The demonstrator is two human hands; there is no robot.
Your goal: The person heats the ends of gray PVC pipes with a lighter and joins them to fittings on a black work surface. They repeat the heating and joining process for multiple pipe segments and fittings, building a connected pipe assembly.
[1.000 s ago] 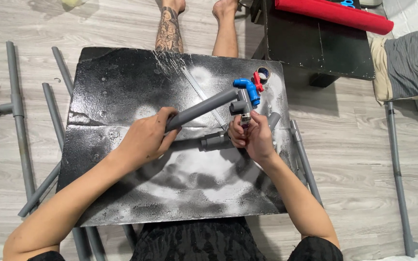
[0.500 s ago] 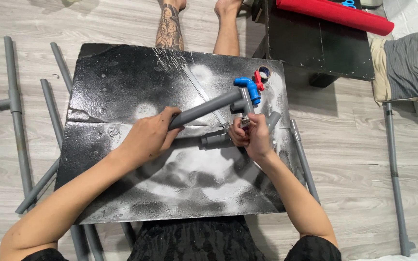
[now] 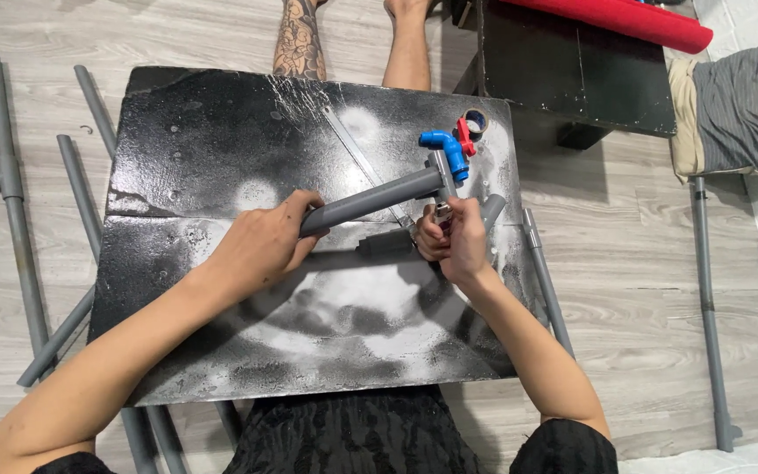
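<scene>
From the head camera, looking straight down, no packages or signs show; the only label-like thing is a small roll of tape (image 3: 476,120), round and dark with a pale rim, lying at the far right of the board beside the valve.

The grey pipe (image 3: 370,201) is a smooth, matte plastic tube, held slanting above the middle of the board, its far end meeting a grey fitting that carries a blue valve (image 3: 445,150) with a red handle (image 3: 464,137). The left hand (image 3: 261,250) wraps closed around the pipe's near end. The right hand (image 3: 454,240) is curled tight just under the fitting, fingers pinched on a small part that cannot be made out.

The black board (image 3: 212,140) is a flat panel, scuffed and dusted with white spray marks, lying on pale wood-grain flooring. A short grey pipe piece (image 3: 386,241) lies on it between the hands. Long grey pipes (image 3: 10,184) lie on the floor to the left, another (image 3: 704,290) to the right. A red cylinder (image 3: 633,22) rests on a dark stand at top right.
</scene>
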